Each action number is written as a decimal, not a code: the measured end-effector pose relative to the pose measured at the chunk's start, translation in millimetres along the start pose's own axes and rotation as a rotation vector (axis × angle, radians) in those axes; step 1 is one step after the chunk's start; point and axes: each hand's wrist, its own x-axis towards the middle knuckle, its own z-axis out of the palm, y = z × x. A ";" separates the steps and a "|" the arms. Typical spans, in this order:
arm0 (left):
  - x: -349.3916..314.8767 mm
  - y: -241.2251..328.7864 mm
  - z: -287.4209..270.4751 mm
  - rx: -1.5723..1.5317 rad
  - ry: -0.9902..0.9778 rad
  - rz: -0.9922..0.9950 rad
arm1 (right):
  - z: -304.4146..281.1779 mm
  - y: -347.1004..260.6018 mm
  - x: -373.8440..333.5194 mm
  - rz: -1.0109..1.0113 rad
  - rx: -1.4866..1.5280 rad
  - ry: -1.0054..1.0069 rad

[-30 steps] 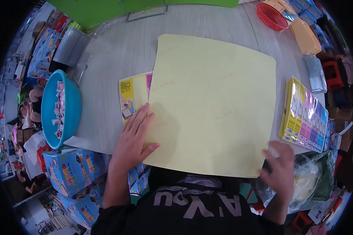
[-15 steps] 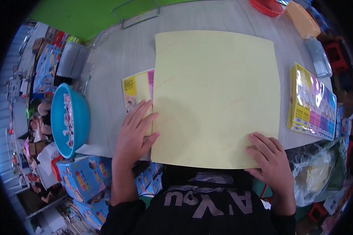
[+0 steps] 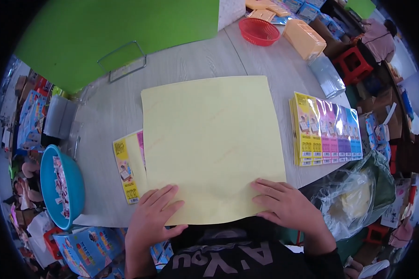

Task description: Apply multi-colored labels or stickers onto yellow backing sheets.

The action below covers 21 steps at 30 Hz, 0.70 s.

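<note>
On the pale yellow sheet point(image 3: 209, 144), at its near corners, the left hand point(image 3: 152, 214) and right hand point(image 3: 288, 204) are resting, fingers loosely spread, clenching nothing. It is lying on the worktop point(image 3: 191, 63) — probably light, bendy, easily creased, best held by opposite edges. Its sides are running away from the hands, leaning slightly left; looking nearly square, it is showing no clear long axis.

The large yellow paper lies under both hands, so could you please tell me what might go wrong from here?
The yellow paper partly covers a printed card, so sliding it might crease the card. The left hand and right hand rest near its lower corners, so the far edge could lift. Its near edge lies close to the shirt, so leaning in might bend it.
</note>
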 end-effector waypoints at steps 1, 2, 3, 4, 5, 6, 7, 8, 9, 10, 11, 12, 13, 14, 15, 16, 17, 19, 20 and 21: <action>-4.4 2.0 -3.3 0.010 -0.016 0.013 | -1.2 -2.1 -0.2 -0.005 0.001 -0.005; -4.1 1.4 -4.6 0.008 -0.016 0.005 | -2.6 -3.2 -0.1 -0.023 -0.055 0.009; 4.0 -3.5 -6.9 0.022 0.035 0.056 | -6.2 -1.4 3.1 -0.043 -0.114 0.028; 7.4 -5.8 -9.1 0.037 0.085 0.107 | -11.0 -0.9 5.1 -0.049 -0.115 0.028; 3.8 -4.6 -15.6 0.040 0.088 0.105 | -17.8 -1.9 6.2 -0.056 -0.070 0.022; -1.4 -1.9 -27.8 0.115 0.091 0.050 | -25.6 -3.5 7.5 -0.060 -0.025 0.017; -2.6 0.9 -39.0 0.186 0.097 0.002 | -35.9 -4.0 10.0 -0.057 -0.033 0.020; 5.0 3.8 -52.9 0.225 0.285 0.107 | -48.8 -4.7 12.2 -0.080 0.022 0.002; 6.1 6.1 -62.7 0.223 0.291 0.112 | -62.6 -4.2 14.3 -0.110 0.079 -0.017; 5.1 5.2 -71.4 0.222 0.496 0.152 | -75.5 -1.8 18.5 -0.107 0.071 -0.015; 6.6 5.6 -75.6 0.223 0.704 0.189 | -88.7 2.8 25.5 -0.150 0.047 0.009; 17.9 2.7 -74.7 0.215 0.712 0.203 | -99.1 7.3 32.8 -0.181 0.020 0.036; 32.4 0.4 -73.3 0.344 0.859 0.183 | -109.3 10.3 41.9 -0.171 0.007 0.042; 36.7 1.3 -75.7 0.492 0.997 0.146 | -118.9 11.5 57.6 -0.098 0.070 0.016; 40.9 -4.3 -65.5 0.486 1.005 0.157 | -126.7 14.6 69.4 -0.006 0.122 -0.006; 43.2 -8.9 -53.8 0.439 0.952 0.172 | -134.1 20.4 78.0 -0.002 0.116 0.004; 44.0 -11.6 -42.3 0.402 0.898 0.177 | -135.6 31.7 88.9 -0.011 0.209 -0.005; 56.6 -8.3 -24.1 0.368 0.739 0.143 | -132.5 50.1 104.1 -0.020 0.286 -0.008; 67.0 -5.6 -21.4 0.384 0.750 0.148 | -131.1 62.5 112.2 0.039 0.299 0.008; 74.6 -7.1 -15.1 0.356 0.638 0.133 | -128.0 71.9 122.8 0.099 0.313 0.017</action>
